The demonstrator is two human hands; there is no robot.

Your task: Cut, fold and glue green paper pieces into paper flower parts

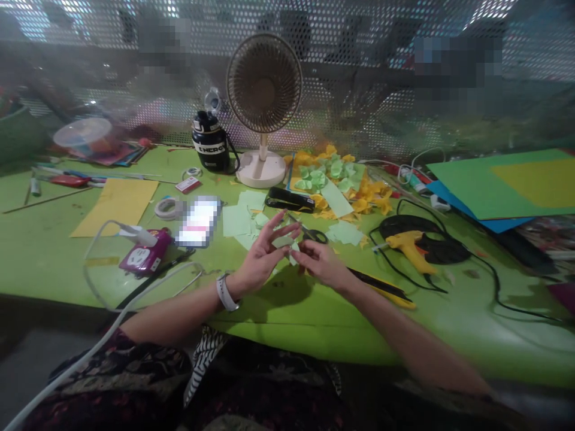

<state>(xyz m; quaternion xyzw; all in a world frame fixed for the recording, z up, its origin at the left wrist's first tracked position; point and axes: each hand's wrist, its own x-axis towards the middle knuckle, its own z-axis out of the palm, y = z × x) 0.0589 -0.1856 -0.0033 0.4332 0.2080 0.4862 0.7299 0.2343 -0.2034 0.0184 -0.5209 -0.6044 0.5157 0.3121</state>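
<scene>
The right hand has its grip clenched on a small scrap of pale green paper, pinched at the fingertips above the middle of the bright green desk. The left hand, with a white watch strap at its wrist, is released, its fingers spread just beside the scrap; whether they touch it is hard to tell.

Just beyond the right hand lie black-handled steel scissors. Loose pale green paper scraps are scattered to their far left, and more lie to their right. Farther off sit a black stapler and a heap of crumpled yellow and green paper pieces.

To the right rests a yellow hot glue gun with a black cord. A long yellow and black tool lies near the right wrist. On the left are a sheet of yellow card, a roll of white tape and a purple power socket. A cream desk fan stands at the far edge.
</scene>
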